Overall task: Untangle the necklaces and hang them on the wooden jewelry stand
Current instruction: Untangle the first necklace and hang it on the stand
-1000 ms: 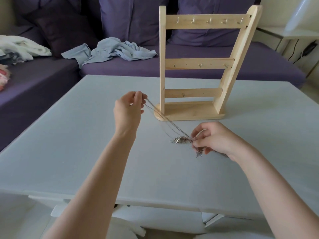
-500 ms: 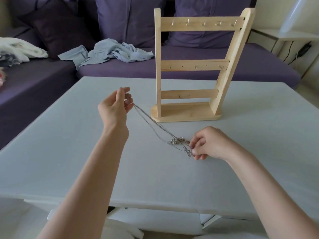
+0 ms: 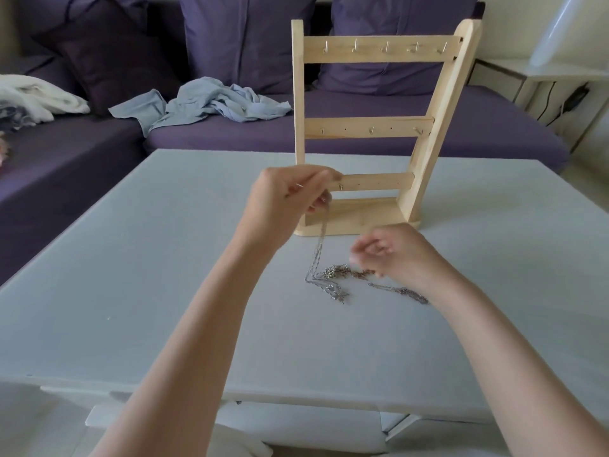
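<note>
A tangle of thin silver necklaces (image 3: pixel 336 278) lies on the pale grey table (image 3: pixel 131 291), in front of the wooden jewelry stand (image 3: pixel 372 127). My left hand (image 3: pixel 290 196) is raised before the stand's lowest bar, pinching chain strands that hang down to the tangle. My right hand (image 3: pixel 392 255) hovers blurred just right of the tangle, fingers loosely curled; whether it holds a strand is unclear. One chain (image 3: pixel 398 290) trails under my right wrist. The stand's three bars carry small hooks with nothing on them.
A purple sofa (image 3: pixel 362 133) with cushions runs behind the table. On it lie a crumpled light blue cloth (image 3: pixel 211 103) and a white cloth (image 3: pixel 36 100) at the left. A white side table (image 3: pixel 560 77) stands at the right.
My left hand has moved right and up with the strands, now in front of the stand. My right hand has lifted off the tangle, which now lies spread on the table.
</note>
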